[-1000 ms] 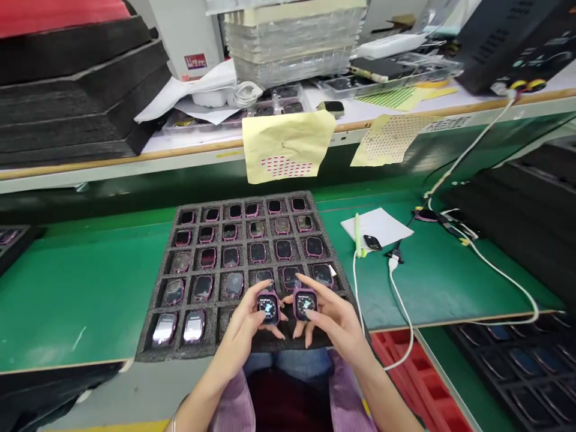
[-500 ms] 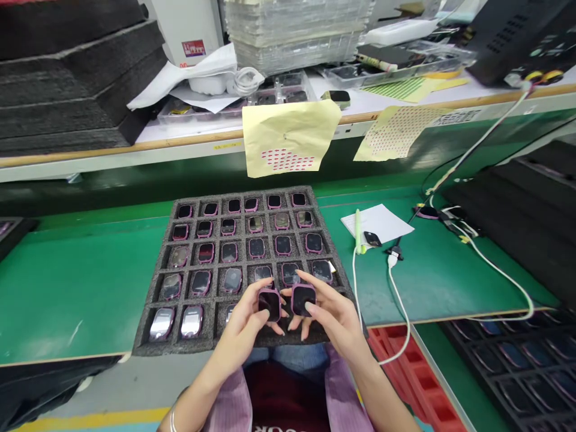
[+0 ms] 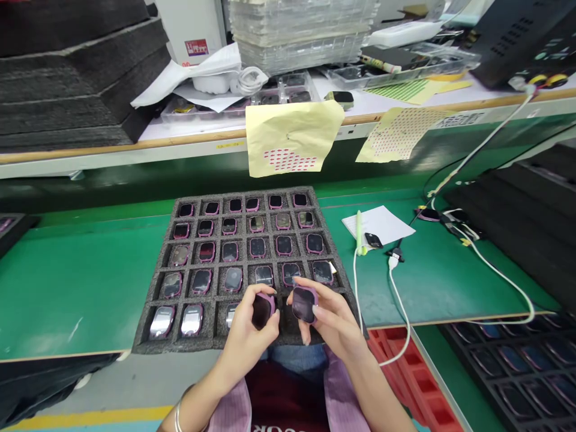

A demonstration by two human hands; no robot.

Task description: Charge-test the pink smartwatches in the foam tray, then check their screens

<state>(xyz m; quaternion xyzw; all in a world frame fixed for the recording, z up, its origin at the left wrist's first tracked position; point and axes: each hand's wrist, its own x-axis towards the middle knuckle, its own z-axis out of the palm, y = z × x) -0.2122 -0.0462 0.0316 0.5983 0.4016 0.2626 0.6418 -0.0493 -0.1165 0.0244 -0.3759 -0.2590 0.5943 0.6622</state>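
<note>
Both hands are over the front edge of a grey foam tray (image 3: 215, 240) whose compartments hold several purple-framed watch bodies with dark faces. My left hand (image 3: 246, 327) grips one purple-framed watch (image 3: 261, 309), its fingers wrapped round the edges and its screen partly hidden. Just to the right, my right hand (image 3: 335, 315) holds a second purple-framed watch (image 3: 303, 303) between thumb and fingers, dark screen facing up and slightly tilted. The two watches are apart. In the front row, two watches with bright, reflecting faces lie at the left; the compartments under my hands are partly hidden.
On the green table (image 3: 90, 270), right of the tray, are a white paper (image 3: 387, 225), a light green pen-like tool (image 3: 359, 231) and white cables. Red bins (image 3: 420, 384) and another dark tray of watches (image 3: 517, 360) lie lower right. A shelf (image 3: 180, 150) crosses behind.
My left hand has closed further round its watch, which has turned and moved slightly left. The watch in my right hand has tilted, and my right fingers have shifted on it.
</note>
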